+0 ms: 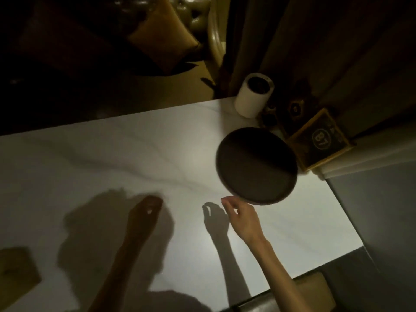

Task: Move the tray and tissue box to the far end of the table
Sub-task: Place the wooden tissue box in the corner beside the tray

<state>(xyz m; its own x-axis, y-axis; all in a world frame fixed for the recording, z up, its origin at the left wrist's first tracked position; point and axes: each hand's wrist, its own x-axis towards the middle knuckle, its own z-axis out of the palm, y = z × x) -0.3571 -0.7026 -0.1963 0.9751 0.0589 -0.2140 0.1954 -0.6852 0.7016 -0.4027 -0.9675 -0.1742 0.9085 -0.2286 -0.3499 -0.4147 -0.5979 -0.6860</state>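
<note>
A dark round tray (256, 165) lies flat on the white table (112, 167), toward its far right corner. My right hand (242, 216) hovers just off the tray's near-left rim, fingers loosely curled and apart, holding nothing; I cannot tell whether a fingertip touches the rim. My left hand (145, 211) is in deep shadow above the middle of the table, with its fingers loosely curled around nothing. A tan, box-like object (16, 273), possibly the tissue box, sits at the near left edge, dim and partly cut off.
A white cylinder (253, 95) stands at the far right corner. A framed sign marked B7 (319, 140) and small dark items (292, 109) crowd the right edge behind the tray. Curtains hang at the right, a cushioned seat (162, 39) sits beyond the table, and a padded bench edge (310, 287) is near me.
</note>
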